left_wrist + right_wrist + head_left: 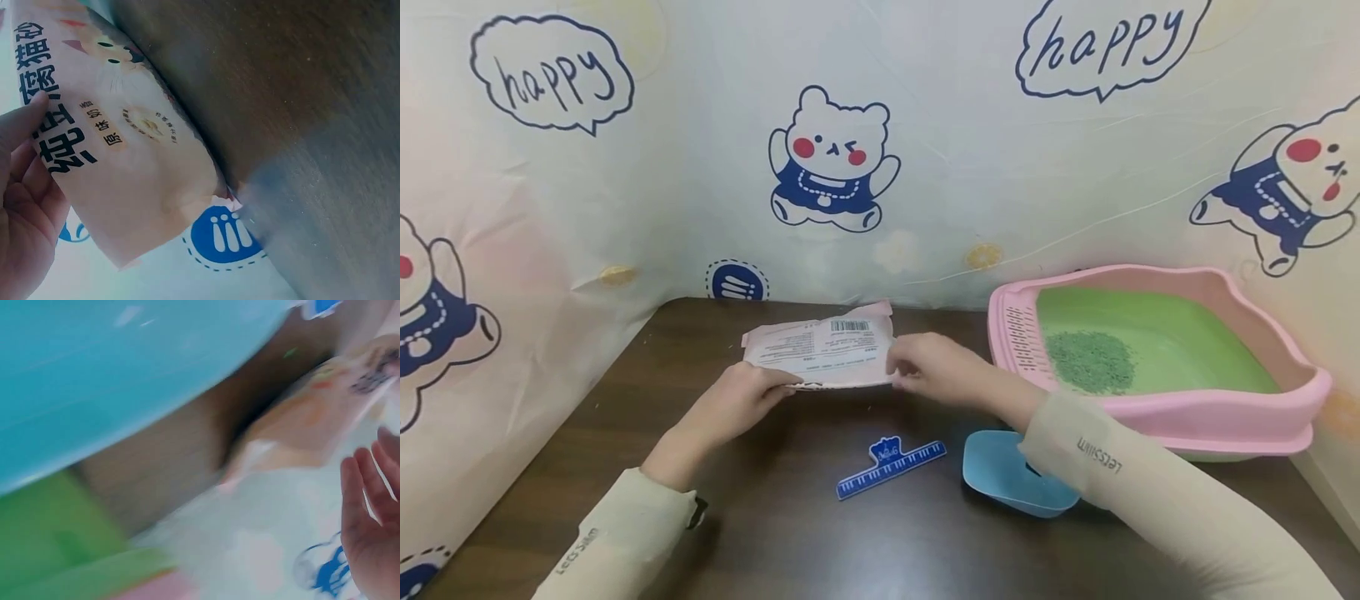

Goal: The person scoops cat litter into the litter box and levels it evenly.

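A pale pink cat litter bag (820,348), printed with a cat picture and large black characters, lies flattened toward the back of the dark table. My left hand (733,404) pinches its near edge, thumb on top; the left wrist view shows the thumb over the printed front of the bag (134,137). At the bag's right corner is my right hand (940,371). In the right wrist view that hand (375,519) has loosely extended fingers, with a gap between the fingertips and the bag (300,428).
On the right stands a pink litter box (1195,417) with a green floor and a patch of green litter (1090,362). A blue piano-patterned clip (891,468) lies in front of the bag. Beside it, a light-blue plastic container (1000,471) is partly hidden under the right sleeve.
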{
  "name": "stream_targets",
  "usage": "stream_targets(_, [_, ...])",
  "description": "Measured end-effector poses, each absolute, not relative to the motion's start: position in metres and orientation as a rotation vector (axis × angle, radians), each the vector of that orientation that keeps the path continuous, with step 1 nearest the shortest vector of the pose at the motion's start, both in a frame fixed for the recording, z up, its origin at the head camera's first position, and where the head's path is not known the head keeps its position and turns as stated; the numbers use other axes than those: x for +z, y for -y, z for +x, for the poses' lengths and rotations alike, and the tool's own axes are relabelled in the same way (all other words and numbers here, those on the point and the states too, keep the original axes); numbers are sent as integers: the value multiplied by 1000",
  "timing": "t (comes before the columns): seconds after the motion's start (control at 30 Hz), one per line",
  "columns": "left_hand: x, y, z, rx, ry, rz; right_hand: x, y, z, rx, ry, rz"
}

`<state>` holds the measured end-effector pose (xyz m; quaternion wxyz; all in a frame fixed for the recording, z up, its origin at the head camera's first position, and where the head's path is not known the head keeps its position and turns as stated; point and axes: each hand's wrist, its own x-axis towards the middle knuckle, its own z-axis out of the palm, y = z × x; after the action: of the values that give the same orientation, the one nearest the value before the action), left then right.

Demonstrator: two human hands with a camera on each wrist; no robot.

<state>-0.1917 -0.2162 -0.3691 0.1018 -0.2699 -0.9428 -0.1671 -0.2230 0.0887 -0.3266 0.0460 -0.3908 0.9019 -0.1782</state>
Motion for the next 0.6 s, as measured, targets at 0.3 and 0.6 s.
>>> stream_targets(0.3, [-368,225,-190,-527,2830,-812,-336,-69,-205,-467,-2431,-1256])
stream_targets(0.6, [-367,232,-191,-587,2880,-818,-354,-57,-205,-231,-2352,-1219])
